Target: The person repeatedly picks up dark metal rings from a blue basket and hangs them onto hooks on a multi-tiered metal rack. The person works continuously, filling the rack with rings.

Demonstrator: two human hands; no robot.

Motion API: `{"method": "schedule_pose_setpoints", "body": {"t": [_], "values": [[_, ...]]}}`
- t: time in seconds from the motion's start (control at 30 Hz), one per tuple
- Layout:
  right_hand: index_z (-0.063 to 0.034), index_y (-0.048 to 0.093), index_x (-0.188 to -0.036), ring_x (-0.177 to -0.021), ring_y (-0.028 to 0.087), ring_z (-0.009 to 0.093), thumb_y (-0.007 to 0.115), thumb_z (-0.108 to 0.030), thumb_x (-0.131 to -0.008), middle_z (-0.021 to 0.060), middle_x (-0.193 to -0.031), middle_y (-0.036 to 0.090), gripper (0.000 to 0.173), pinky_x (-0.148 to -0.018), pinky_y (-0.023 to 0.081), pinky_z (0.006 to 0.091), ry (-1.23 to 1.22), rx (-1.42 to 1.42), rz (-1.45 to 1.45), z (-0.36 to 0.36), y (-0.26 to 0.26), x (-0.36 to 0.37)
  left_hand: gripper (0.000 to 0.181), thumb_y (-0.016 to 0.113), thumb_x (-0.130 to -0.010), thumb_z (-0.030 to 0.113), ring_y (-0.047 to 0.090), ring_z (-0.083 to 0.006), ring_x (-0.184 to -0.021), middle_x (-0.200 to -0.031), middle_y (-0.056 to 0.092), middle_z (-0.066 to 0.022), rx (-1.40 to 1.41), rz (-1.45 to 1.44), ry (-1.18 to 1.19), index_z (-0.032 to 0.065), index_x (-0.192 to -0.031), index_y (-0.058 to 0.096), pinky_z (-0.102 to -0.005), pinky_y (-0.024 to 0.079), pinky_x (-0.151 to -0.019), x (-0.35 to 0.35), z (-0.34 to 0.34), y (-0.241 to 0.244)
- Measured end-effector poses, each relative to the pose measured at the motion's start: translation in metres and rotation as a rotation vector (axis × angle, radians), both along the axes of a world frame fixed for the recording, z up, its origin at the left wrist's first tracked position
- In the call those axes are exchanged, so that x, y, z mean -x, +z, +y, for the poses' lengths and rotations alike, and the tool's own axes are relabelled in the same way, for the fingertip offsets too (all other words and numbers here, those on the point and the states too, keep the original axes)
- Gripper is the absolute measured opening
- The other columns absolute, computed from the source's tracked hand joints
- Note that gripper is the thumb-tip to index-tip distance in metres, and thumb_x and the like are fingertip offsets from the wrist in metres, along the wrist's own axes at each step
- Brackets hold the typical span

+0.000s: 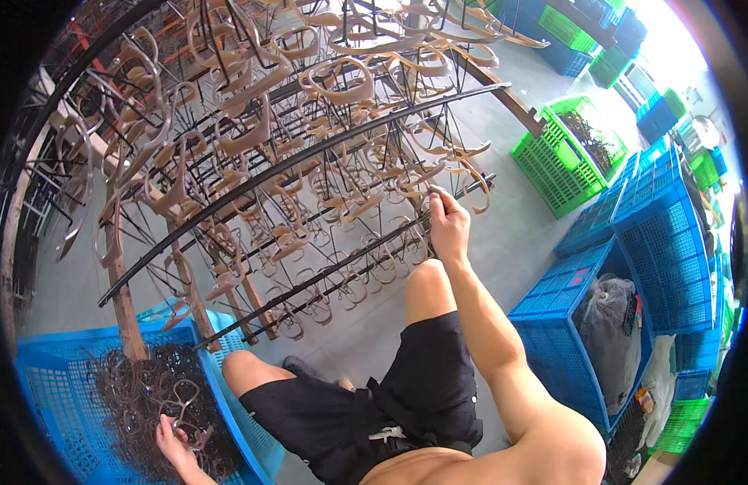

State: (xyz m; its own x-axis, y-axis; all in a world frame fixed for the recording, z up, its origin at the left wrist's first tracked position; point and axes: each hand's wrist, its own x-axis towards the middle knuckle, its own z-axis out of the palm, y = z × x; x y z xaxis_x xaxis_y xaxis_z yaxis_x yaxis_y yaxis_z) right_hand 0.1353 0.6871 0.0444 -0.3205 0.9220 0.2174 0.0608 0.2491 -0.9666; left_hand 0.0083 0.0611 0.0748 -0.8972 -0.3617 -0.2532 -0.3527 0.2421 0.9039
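My left hand is over a blue plastic crate at the lower left. Its fingers pinch a thin, shiny looped part above a tangled heap of dark looped parts. Reaching forward, my right hand has thumb and forefinger closed at the right side of a hanging rack, seemingly on the end of a tan looped part; the fingers partly hide it. The rack has black rods and thin wire hooks, from which many similar tan looped parts hang in rows.
Wooden bars support the rack, one reaching down into the crate. A green crate holding dark parts stands on the grey floor to the right. Stacked blue crates, one with a filled plastic bag, line my right side. My knees are close below the rack.
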Motion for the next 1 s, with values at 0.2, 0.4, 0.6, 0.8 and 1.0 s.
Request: {"method": "schedule_pose_setpoints", "body": {"t": [0.2, 0.4, 0.6, 0.8, 1.0], "values": [[-0.0033, 0.064, -0.097, -0.049, 0.040, 0.005, 0.054, -0.018, -0.089, -0.0018, -0.056, 0.049, 0.019, -0.045, 0.035, 0.0243, -0.040, -0.055, -0.089, -0.007, 0.006, 0.001, 0.034, 0.058, -0.089, 0.032, 0.045, -0.0014, -0.055, -0.086, 0.054, 0.0006, -0.168, 0.095, 0.089, 0.0094, -0.114, 0.053, -0.0130, 0.035, -0.043, -0.021, 0.032, -0.003], [-0.0021, 0.062, -0.098, -0.050, 0.042, 0.007, 0.052, -0.019, -0.090, 0.0001, -0.059, 0.052, 0.021, -0.046, 0.037, 0.0241, 0.044, 0.180, 0.007, 0.013, 0.012, -0.007, 0.034, 0.049, -0.094, 0.033, 0.049, -0.0054, -0.056, -0.091, 0.060, -0.0032, -0.131, 0.205, 0.031, 0.0076, -0.116, 0.053, -0.0137, 0.035, -0.044, -0.043, 0.052, 0.007], [-0.0034, 0.058, -0.097, -0.048, 0.042, 0.005, 0.050, -0.017, -0.092, -0.0030, -0.059, 0.046, 0.016, -0.044, 0.036, 0.0219, 0.101, 0.287, 0.149, -0.003, 0.001, -0.009, 0.039, 0.049, -0.091, 0.040, 0.044, -0.0078, -0.052, -0.076, 0.055, -0.0061, -0.605, 0.067, -0.073, 0.0016, -0.100, 0.054, -0.0154, 0.029, -0.038, -0.100, 0.078, 0.037], [-0.0009, 0.056, -0.099, -0.055, 0.046, 0.017, 0.048, -0.018, -0.093, 0.0096, -0.067, 0.056, 0.020, -0.055, 0.042, 0.0338, -0.123, -0.184, -0.194, -0.035, 0.001, -0.003, 0.039, 0.049, -0.092, 0.038, 0.048, -0.0131, -0.061, -0.079, 0.055, -0.0065, -0.844, -0.034, -0.578, 0.0010, -0.097, 0.059, -0.0229, 0.033, -0.047, -0.111, 0.166, 0.022], [-0.0032, 0.059, -0.102, -0.063, 0.055, 0.023, 0.049, -0.021, -0.092, 0.0164, -0.078, 0.062, 0.023, -0.064, 0.047, 0.0343, -0.105, -0.313, -0.190, -0.010, -0.006, 0.003, 0.031, 0.055, -0.090, 0.031, 0.054, -0.0142, -0.067, -0.085, 0.060, -0.0057, -0.938, -0.107, -0.655, 0.0042, -0.104, 0.061, -0.0224, 0.038, -0.051, -0.120, 0.209, 0.017]]}}
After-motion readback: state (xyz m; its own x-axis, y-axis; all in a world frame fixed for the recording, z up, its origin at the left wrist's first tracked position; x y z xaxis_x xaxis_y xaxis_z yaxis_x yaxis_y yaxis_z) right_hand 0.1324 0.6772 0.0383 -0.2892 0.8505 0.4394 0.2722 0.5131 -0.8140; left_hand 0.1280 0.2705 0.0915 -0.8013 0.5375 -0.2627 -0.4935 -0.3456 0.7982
